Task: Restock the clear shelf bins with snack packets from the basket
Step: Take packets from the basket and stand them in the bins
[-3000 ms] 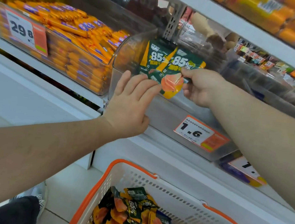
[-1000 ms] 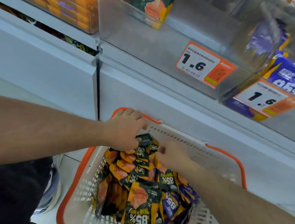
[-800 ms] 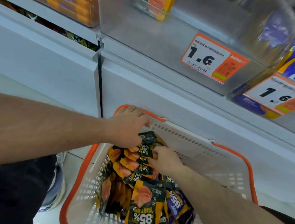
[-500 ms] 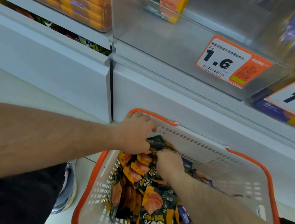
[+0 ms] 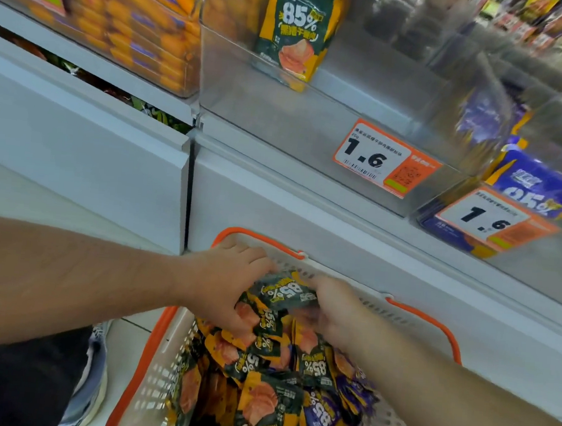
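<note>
Two hands [image 5: 228, 289] round one packet [image 5: 284, 293] (atop the basket [image 5: 157, 372] pile)

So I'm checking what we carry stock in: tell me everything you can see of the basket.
The basket is a pale plastic one with perforated walls and an orange rim and handle. It stands on the floor against the white base under the shelf bins, heaped with green-and-orange packets plus a few purple ones. The left hand and the right hand reach into its far end, together gripping a green packet. Its near end is out of frame.
</note>
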`<state>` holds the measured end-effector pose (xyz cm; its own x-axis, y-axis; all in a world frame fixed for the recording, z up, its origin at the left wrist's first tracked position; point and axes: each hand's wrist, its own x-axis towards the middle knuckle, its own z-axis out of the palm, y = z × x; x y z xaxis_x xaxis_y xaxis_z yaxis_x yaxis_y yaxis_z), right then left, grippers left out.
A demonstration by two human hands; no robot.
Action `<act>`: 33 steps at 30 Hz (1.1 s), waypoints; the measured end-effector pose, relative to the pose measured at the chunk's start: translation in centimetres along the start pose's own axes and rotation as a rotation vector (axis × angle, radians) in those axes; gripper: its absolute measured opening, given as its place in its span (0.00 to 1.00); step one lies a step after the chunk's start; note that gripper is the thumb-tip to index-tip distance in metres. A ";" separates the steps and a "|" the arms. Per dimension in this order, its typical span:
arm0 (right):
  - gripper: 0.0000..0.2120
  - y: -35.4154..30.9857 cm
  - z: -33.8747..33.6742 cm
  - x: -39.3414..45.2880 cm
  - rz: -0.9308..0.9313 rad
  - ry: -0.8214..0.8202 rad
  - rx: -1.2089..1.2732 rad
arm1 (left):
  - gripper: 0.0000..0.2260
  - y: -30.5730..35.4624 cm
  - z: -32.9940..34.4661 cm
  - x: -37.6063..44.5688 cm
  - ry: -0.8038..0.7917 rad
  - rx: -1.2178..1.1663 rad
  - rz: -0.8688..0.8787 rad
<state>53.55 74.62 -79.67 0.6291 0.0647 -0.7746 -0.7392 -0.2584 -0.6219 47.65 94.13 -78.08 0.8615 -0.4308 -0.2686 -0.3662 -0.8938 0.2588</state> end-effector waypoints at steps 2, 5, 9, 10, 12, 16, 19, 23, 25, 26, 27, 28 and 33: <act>0.09 -0.9 0.1 -1.4 0.031 -0.008 0.071 | 0.35 0.1 0.2 -0.1 0.108 -0.054 0.016; 0.10 -1.8 0.3 -3.5 0.043 -0.030 0.085 | 0.16 0.2 -0.2 -0.2 0.325 -0.267 -0.064; 0.13 -2.5 -0.1 -4.7 -0.072 0.084 0.039 | 0.03 -0.3 -2.1 0.0 0.442 -0.638 -0.268; 0.10 -2.6 -0.3 -4.9 -0.123 0.117 0.048 | 0.03 -0.5 -2.5 0.0 0.446 -0.721 -0.287; 0.07 -2.8 -0.3 -5.6 -0.235 0.106 0.033 | 0.02 -0.7 -3.0 0.0 0.446 -0.851 -0.295; 0.06 -3.6 0.1 -7.3 -0.437 -0.009 -0.142 | 0.03 0.3 -3.5 -0.2 0.410 -1.053 -0.240; 0.05 -5.1 0.4 -8.3 -0.614 0.041 -0.237 | 0.01 0.9 -4.5 -0.2 0.441 -1.113 -0.209; 0.04 -8.1 0.8 -10.0 -0.798 0.077 -0.326 | 0.09 0.6 -6.5 0.0 0.531 -1.177 -0.198; 0.04 -9.9 0.9 -10.5 -0.859 0.088 -0.311 | 0.11 0.7 -7.7 -0.2 0.530 -1.265 -0.161; 0.04 -10.7 1.0 -10.8 -0.882 0.099 -0.287 | 0.12 0.7 -8.2 -0.3 0.511 -1.303 -0.150; 0.04 -11.4 1.0 -11.0 -0.899 0.107 -0.253 | 0.13 0.7 -8.7 -0.4 0.484 -1.344 -0.142; 0.04 -12.1 1.0 -11.3 -0.901 0.102 -0.207 | 0.12 0.8 -9.1 -0.5 0.465 -1.398 -0.127; 0.05 -13.3 1.1 -12.4 -0.665 -0.081 0.111 | 0.17 1.0 -11.2 -0.9 0.596 -1.498 -0.045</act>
<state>55.32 78.31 -61.93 0.9415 0.2491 -0.2269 -0.2244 -0.0388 -0.9737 50.45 95.00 -67.18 0.9998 0.0180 -0.0130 0.0097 0.1695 0.9855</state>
